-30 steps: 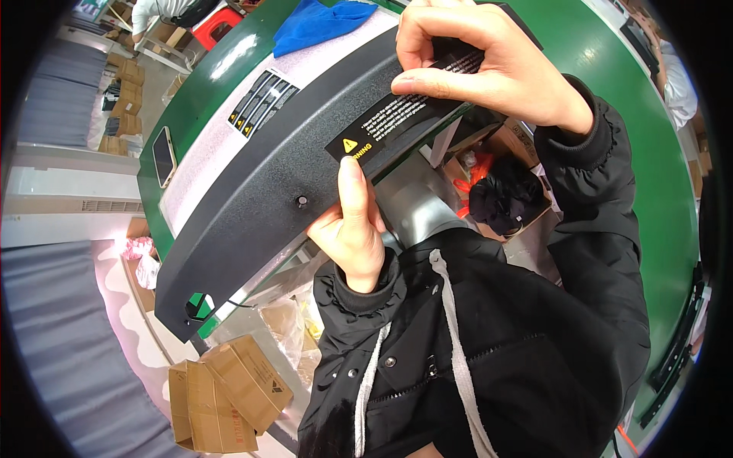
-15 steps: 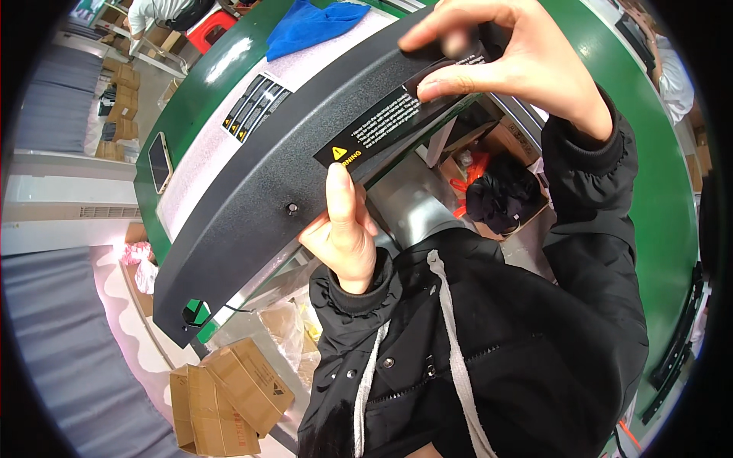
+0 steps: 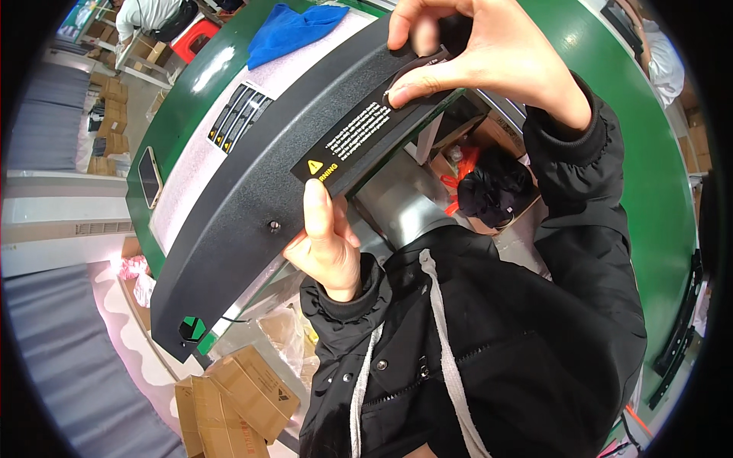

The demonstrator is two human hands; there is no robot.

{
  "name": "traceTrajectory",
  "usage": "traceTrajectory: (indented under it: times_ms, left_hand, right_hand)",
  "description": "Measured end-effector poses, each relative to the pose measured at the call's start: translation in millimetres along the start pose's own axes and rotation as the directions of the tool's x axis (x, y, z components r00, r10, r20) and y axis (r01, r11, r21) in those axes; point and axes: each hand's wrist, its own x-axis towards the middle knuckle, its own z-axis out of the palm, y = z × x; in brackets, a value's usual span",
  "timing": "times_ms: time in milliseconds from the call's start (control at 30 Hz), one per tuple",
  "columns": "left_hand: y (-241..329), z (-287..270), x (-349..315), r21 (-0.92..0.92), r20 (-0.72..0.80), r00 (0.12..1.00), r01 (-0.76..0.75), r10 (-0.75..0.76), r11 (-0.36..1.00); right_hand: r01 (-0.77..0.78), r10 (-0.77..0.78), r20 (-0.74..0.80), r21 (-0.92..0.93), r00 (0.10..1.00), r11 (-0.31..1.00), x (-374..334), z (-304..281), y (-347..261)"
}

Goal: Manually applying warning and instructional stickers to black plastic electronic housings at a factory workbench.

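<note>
A long, curved black panel (image 3: 237, 179) lies slantwise in front of me, with a small round hole and a hexagonal cut-out near its lower left end. Along its near side runs a black label (image 3: 351, 133) with a yellow triangle and white print. My left hand (image 3: 328, 244) grips the panel's near edge, its thumb pressing beside the label's lower left end and its fingers curled at the edge. At the label's upper right end is my right hand (image 3: 496, 61), thumb and bent fingers closed about it; part of that end is hidden.
On the green table (image 3: 637, 191) lie a blue cloth (image 3: 294, 34), a sheet of black labels (image 3: 238, 114) and a phone (image 3: 150, 177). Below are cardboard boxes (image 3: 237, 401) and a box holding dark cloth (image 3: 492, 191). Other people sit at the far left and far right.
The panel, both hands and the surroundings sit slightly further left in the picture. Both hands keep their places on the panel and label, with the right thumb still against the label.
</note>
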Motion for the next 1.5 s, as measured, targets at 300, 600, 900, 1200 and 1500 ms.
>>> traceTrajectory:
  times_ms: [300,600,900,1200,1500]
  left_hand:
    - [-5.6,-1.5,0.6,-0.023,-0.073,0.997,-0.010,0.008,1.000]
    - [-5.1,-2.4,-1.4,-0.023,-0.061,0.998,0.001,-0.003,1.000]
    - [-10.9,-6.9,1.3,-0.056,-0.049,0.998,-0.029,0.026,0.998]
    - [-5.1,-2.0,-0.9,-0.059,-0.076,0.997,0.008,-0.012,0.998]
    - [4.3,11.5,-1.8,0.201,-0.101,0.995,0.002,0.019,0.980]
  right_hand:
    - [0.081,-0.081,-0.012,0.036,0.997,0.996,-1.0,-0.2,6.4]
    - [0.082,-0.082,-0.008,0.044,0.997,0.996,-1.0,0.1,7.2]
    - [0.080,-0.079,-0.012,0.052,0.997,0.995,-1.1,0.1,7.6]
    - [0.271,-0.283,0.009,-0.318,0.959,0.909,-5.6,-7.5,16.1]
    - [0.222,-0.501,-0.466,-0.532,0.729,0.817,-36.0,15.5,13.7]
